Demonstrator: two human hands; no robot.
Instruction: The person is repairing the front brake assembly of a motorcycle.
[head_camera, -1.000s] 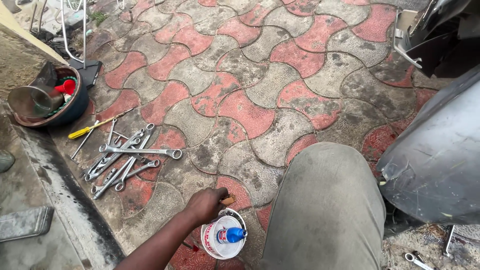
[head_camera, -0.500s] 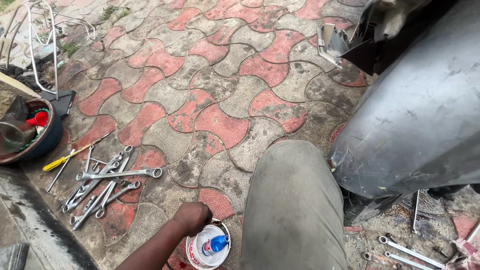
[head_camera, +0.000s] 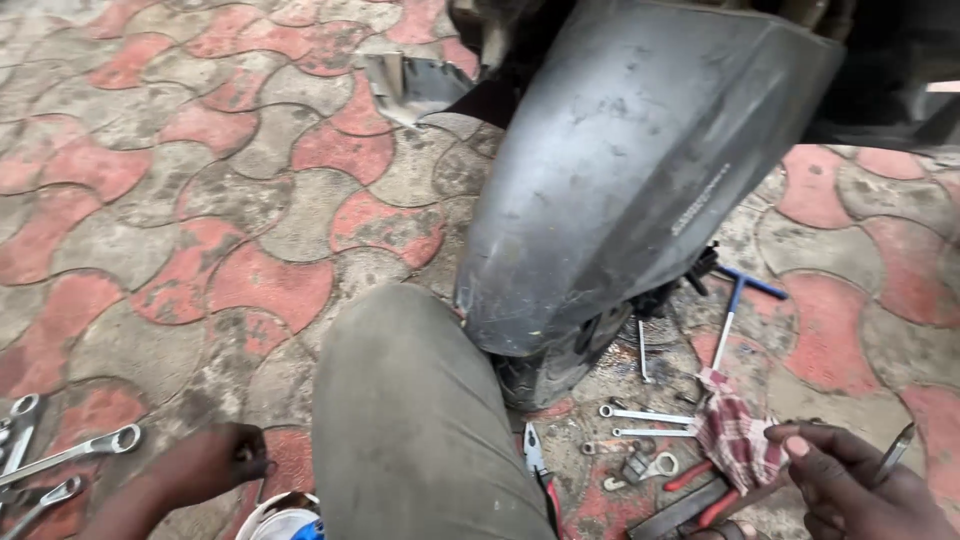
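Note:
My left hand hangs at the lower left just above a small white tub with a blue thing inside; its fingers are curled and I cannot see anything in them. My right hand is at the lower right, holding a thin metal tool between its fingers, close to a red checked rag. My knee in grey trousers fills the middle, in front of a dark scooter mudguard over a tyre.
Several spanners and pliers lie on the red and grey paving by the tyre. A T-handle wrench with a blue bar lies to the right. More spanners lie at the far left edge.
The view has swung right and down: the bowl and the spanner pile slid off to the left, the mudguard and the tools by the tyre came into view, and my right hand appeared.

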